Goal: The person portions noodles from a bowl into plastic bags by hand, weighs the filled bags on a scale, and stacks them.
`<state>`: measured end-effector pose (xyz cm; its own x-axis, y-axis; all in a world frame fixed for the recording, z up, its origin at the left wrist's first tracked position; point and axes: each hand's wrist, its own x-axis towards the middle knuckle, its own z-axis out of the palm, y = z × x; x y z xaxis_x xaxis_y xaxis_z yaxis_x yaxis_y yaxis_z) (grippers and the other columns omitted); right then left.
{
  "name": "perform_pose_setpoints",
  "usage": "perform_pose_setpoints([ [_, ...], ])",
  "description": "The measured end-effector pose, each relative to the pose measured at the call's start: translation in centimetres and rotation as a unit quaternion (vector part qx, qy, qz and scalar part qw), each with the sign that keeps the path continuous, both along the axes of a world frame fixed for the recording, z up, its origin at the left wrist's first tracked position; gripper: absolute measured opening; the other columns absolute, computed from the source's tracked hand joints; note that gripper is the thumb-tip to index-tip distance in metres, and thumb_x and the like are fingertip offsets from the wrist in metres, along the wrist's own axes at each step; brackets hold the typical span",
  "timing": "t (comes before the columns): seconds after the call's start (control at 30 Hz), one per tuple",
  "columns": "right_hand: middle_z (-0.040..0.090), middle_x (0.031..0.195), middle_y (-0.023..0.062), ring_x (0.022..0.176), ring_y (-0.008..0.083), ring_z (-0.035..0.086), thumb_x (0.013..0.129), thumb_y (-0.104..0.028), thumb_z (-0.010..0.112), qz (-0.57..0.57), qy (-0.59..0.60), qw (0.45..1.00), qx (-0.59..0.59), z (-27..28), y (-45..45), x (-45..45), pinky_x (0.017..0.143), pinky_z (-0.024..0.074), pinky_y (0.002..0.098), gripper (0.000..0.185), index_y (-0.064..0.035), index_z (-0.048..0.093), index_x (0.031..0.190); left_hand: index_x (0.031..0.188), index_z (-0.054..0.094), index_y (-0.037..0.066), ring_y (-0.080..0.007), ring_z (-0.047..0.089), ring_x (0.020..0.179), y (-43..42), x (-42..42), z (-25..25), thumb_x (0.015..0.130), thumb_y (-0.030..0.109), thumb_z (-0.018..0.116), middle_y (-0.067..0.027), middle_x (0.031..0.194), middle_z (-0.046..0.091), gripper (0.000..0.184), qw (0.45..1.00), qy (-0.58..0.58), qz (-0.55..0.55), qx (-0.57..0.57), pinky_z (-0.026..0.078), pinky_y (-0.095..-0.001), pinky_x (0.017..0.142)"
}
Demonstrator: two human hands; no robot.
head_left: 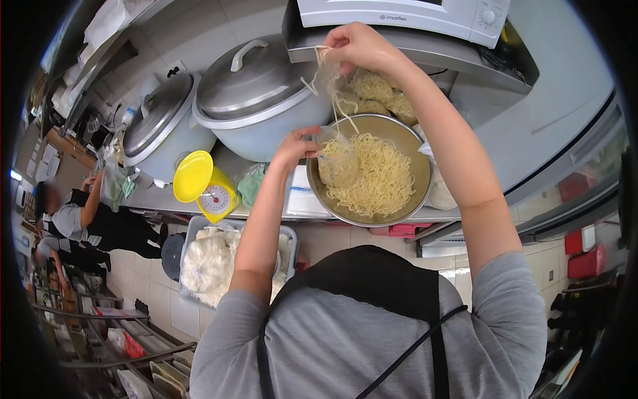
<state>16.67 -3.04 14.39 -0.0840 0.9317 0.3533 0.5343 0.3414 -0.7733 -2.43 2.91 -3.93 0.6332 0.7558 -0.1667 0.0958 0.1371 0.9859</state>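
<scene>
A large steel bowl point(425, 183) of yellow noodles point(382, 176) stands on the counter in front of me. My left hand point(298, 147) grips a clear plastic bag point(337, 159) with noodles in it, held at the bowl's left side. Raised above the bowl's far rim, my right hand point(359, 48) pinches some noodle strands point(340, 103), which dangle toward the bag. Whether a bit of clear plastic is also in those fingers is hard to make out. Behind the bowl sit several bagged noodle portions point(372, 86), partly hidden by my right arm.
Two big lidded pots point(259, 86) line the wall at left. A yellow dial scale point(216, 198) stands near the counter edge, above a tub point(189, 239) of white bags and powdery stuff. A microwave point(405, 20) sits on a shelf overhead. Another person point(80, 219) stands at far left.
</scene>
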Motion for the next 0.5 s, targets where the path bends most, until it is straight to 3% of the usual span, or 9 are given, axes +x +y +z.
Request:
perform_pose_setpoints([
  [0.17, 0.060, 0.057, 0.0071, 0.051, 0.0115, 0.059, 0.073, -0.015, 0.058, -0.003, -0.064, 0.998, -0.016, -3.9, 0.8, -1.9, 0.052, 0.0480, 0.0247, 0.014, -0.0004, 0.061, 0.073, 0.118, 0.043, -0.004, -0.0100, 0.053, 0.063, 0.0, -0.5, -0.1, 0.068, -0.005, 0.055, -0.0051, 0.076, 0.057, 0.052, 1.000, 0.006, -0.014, -0.009, 0.045, -0.0197, 0.061],
  [0.23, 0.061, 0.060, 0.0090, 0.057, 0.0187, 0.060, 0.067, -0.014, 0.058, 0.005, -0.177, 0.984, -0.028, -7.8, 1.5, -2.3, 0.056, 0.0474, 0.0307, 0.013, -0.0030, 0.062, 0.071, 0.118, 0.043, -0.004, -0.0101, 0.053, 0.063, 0.1, -0.4, -0.3, 0.068, -0.005, 0.055, -0.0050, 0.076, 0.057, 0.052, 1.000, -0.006, -0.019, -0.011, 0.045, -0.0198, 0.061],
  [0.27, 0.063, 0.070, 0.0115, 0.067, 0.0232, 0.061, 0.066, -0.018, 0.059, 0.027, -0.253, 0.967, -0.015, -9.7, 1.5, -2.2, 0.061, 0.0475, 0.0330, 0.017, -0.0056, 0.064, 0.077, 0.118, 0.043, -0.004, -0.0102, 0.053, 0.062, 0.2, -0.4, -0.3, 0.068, -0.005, 0.055, -0.0050, 0.076, 0.057, 0.052, 0.999, -0.018, -0.026, -0.011, 0.045, -0.0199, 0.061],
  [0.3, 0.063, 0.070, 0.0115, 0.067, 0.0232, 0.061, 0.066, -0.018, 0.059, 0.027, -0.253, 0.967, -0.016, -11.1, 1.6, -2.2, 0.061, 0.0475, 0.0330, 0.017, -0.0056, 0.064, 0.077, 0.118, 0.043, -0.004, -0.0102, 0.053, 0.062, 0.2, -0.4, -0.2, 0.068, -0.005, 0.055, -0.0050, 0.076, 0.057, 0.052, 0.999, -0.018, -0.026, -0.011, 0.045, -0.0199, 0.061],
  [0.37, 0.060, 0.097, 0.0137, 0.089, 0.0240, 0.057, 0.069, -0.015, 0.061, 0.045, -0.289, 0.948, -0.124, -13.3, 1.6, -2.0, 0.078, 0.0445, 0.0345, 0.024, -0.0086, 0.064, 0.092, 0.118, 0.042, -0.004, -0.0101, 0.053, 0.062, 0.1, -0.4, 0.0, 0.068, -0.005, 0.055, -0.0048, 0.076, 0.057, 0.052, 1.000, -0.002, -0.029, 0.000, 0.046, -0.0201, 0.061],
  [0.4, 0.060, 0.097, 0.0137, 0.089, 0.0240, 0.057, 0.069, -0.015, 0.061, 0.044, -0.288, 0.948, -0.125, -14.3, 1.2, -2.0, 0.078, 0.0445, 0.0345, 0.024, -0.0086, 0.064, 0.092, 0.118, 0.042, -0.004, -0.0101, 0.053, 0.062, 0.2, -0.3, -0.1, 0.068, -0.005, 0.055, -0.0048, 0.076, 0.057, 0.052, 1.000, -0.001, -0.029, -0.001, 0.046, -0.0201, 0.061],
  [0.47, 0.045, 0.122, 0.0126, 0.106, 0.0277, 0.047, 0.067, -0.008, 0.061, 0.014, -0.388, 0.903, -0.183, -16.0, 0.0, -1.9, 0.089, 0.0382, 0.0341, 0.027, -0.0135, 0.064, 0.094, 0.119, 0.042, -0.004, -0.0099, 0.053, 0.062, 0.4, -0.1, -0.6, 0.067, -0.005, 0.055, -0.0050, 0.076, 0.057, 0.053, 0.999, -0.001, -0.036, 0.004, 0.045, -0.0201, 0.060],
  [0.5, 0.045, 0.122, 0.0126, 0.106, 0.0277, 0.047, 0.067, -0.008, 0.061, 0.013, -0.387, 0.904, -0.183, -15.4, -1.0, -1.8, 0.089, 0.0382, 0.0341, 0.027, -0.0135, 0.064, 0.094, 0.119, 0.042, -0.004, -0.0099, 0.053, 0.062, 0.3, 0.0, -0.5, 0.067, -0.005, 0.055, -0.0050, 0.076, 0.057, 0.053, 0.999, -0.001, -0.038, 0.004, 0.045, -0.0201, 0.060],
])
